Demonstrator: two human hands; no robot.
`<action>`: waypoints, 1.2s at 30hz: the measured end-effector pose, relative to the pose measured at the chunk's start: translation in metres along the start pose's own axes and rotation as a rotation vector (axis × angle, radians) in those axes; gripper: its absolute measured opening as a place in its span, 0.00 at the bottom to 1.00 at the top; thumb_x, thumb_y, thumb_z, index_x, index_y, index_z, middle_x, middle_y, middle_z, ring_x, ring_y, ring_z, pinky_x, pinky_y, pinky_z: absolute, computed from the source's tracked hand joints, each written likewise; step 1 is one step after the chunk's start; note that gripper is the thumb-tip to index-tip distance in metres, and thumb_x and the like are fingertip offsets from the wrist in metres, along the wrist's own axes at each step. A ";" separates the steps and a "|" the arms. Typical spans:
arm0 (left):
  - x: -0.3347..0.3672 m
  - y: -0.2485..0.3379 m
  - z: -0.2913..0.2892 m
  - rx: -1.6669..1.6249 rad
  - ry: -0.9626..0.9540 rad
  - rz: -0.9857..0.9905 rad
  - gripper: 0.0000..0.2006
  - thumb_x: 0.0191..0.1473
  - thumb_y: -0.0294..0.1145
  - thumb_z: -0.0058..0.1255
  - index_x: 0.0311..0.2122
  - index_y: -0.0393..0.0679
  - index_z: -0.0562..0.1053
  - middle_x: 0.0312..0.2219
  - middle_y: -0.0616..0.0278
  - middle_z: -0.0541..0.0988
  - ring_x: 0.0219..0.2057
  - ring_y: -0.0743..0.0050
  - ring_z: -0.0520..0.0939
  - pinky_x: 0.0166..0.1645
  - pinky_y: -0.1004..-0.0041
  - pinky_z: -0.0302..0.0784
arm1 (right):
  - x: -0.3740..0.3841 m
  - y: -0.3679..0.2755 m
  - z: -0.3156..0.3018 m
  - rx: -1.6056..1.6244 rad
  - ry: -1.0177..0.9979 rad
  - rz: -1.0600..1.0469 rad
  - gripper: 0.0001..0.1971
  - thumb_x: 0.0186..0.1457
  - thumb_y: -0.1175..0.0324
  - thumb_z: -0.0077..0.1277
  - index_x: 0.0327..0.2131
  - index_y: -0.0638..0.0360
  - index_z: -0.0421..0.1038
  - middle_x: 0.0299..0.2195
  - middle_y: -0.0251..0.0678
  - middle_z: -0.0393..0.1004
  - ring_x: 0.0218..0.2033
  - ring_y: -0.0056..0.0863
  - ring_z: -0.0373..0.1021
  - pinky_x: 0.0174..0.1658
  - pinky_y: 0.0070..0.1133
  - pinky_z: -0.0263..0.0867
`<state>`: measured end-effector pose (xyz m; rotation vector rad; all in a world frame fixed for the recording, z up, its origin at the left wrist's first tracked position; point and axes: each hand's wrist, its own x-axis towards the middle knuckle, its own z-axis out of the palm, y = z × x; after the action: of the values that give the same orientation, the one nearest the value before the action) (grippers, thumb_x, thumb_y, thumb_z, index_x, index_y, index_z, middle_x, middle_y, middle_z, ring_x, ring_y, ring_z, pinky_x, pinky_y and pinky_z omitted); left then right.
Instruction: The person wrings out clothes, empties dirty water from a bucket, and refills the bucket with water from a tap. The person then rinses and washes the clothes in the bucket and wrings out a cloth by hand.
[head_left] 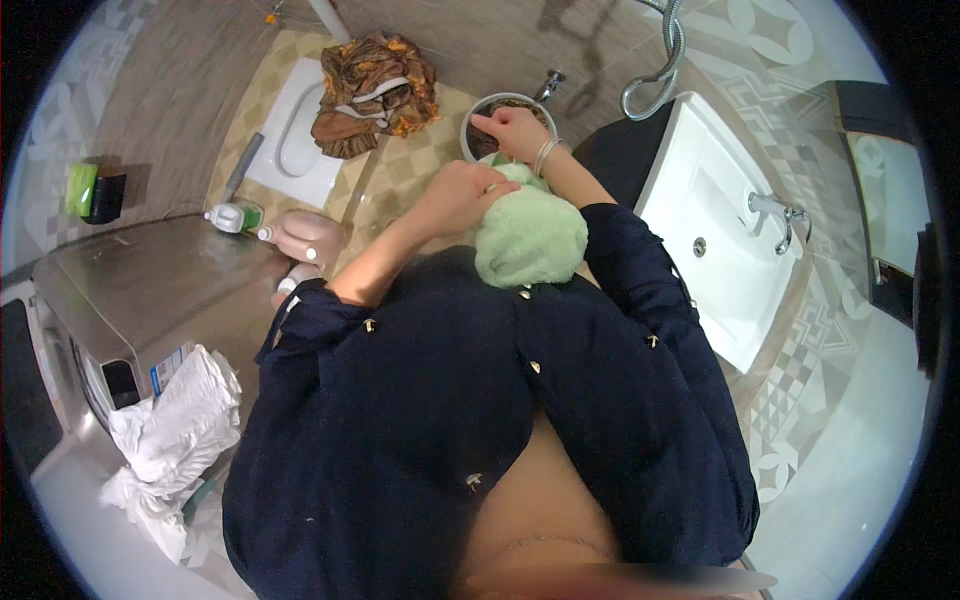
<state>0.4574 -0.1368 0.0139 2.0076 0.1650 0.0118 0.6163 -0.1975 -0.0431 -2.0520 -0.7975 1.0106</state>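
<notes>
A light green, fluffy towel [530, 235] hangs bunched in front of my body. My left hand [458, 200] is closed on its upper left edge. Just beyond, my right hand [515, 135] reaches over a round bucket [465, 133], its fingers curled together. Whatever they hold, if anything, is hidden. The towel's upper end passes beneath the right wrist, which wears a pale bangle [546, 152]. Something dark brown lies inside the bucket, partly covered by the right hand.
Brown-and-orange patterned cloth [375, 95] lies over a white squat toilet [295, 150]. Bottles, including a pink one [305, 237], stand at left by a washing machine [160, 280] near white crumpled fabric [180, 420]. A white sink [700, 245] is at right, below a shower hose [672, 60].
</notes>
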 end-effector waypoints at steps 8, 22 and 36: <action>-0.010 0.003 0.006 0.051 0.097 -0.015 0.11 0.50 0.36 0.46 0.30 0.39 0.74 0.21 0.51 0.75 0.21 0.66 0.75 0.26 0.73 0.67 | 0.001 0.018 0.005 -0.186 0.210 -0.010 0.18 0.37 0.56 0.56 0.16 0.62 0.66 0.18 0.44 0.70 0.21 0.36 0.67 0.28 0.26 0.63; -0.034 0.006 0.016 0.036 0.129 -0.055 0.13 0.46 0.36 0.47 0.19 0.36 0.71 0.16 0.47 0.70 0.19 0.49 0.71 0.25 0.64 0.64 | -0.019 0.062 0.021 -0.244 0.312 0.100 0.17 0.39 0.56 0.55 0.19 0.61 0.66 0.22 0.45 0.70 0.27 0.41 0.67 0.33 0.29 0.62; -0.012 -0.026 0.004 -0.261 0.095 -0.209 0.09 0.47 0.34 0.51 0.30 0.39 0.71 0.26 0.66 0.72 0.26 0.81 0.71 0.28 0.78 0.65 | -0.027 0.019 0.026 -0.348 0.166 -0.164 0.15 0.41 0.59 0.54 0.20 0.59 0.62 0.18 0.43 0.68 0.23 0.42 0.67 0.27 0.30 0.62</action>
<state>0.4433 -0.1314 -0.0102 1.7222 0.4122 -0.0039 0.5845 -0.2203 -0.0589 -2.2799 -1.0929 0.6346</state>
